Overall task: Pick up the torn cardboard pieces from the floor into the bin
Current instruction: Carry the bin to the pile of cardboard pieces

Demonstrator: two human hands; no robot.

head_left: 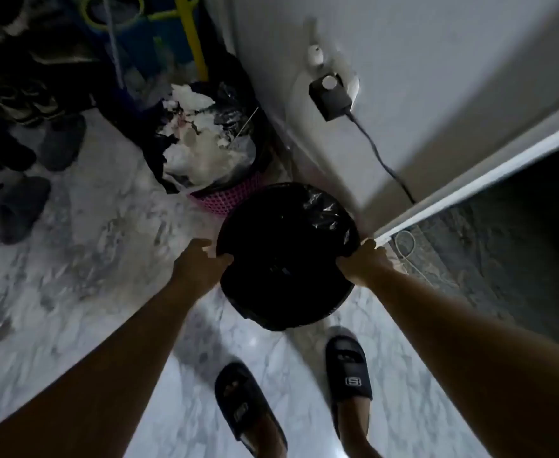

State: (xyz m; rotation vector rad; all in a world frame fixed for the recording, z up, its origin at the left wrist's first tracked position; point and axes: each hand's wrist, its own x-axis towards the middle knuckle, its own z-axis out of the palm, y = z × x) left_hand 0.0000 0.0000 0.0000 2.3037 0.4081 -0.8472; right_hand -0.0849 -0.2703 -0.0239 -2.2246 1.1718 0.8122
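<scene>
I have the round black bin lined with a black plastic bag [281, 305] by its rim. My left hand [198, 262] and right hand [365, 262] are on opposite sides, fingers curled over the edge. It is on or just above the marble floor [106, 242], near the wall. No torn cardboard is in view. The loose liner could slip off under my grip, or the bin could knock the overfull pink lattice basket [228, 200] just behind. The bin's mouth faces up and its axis is roughly vertical, seemingly leaning slightly away.
</scene>
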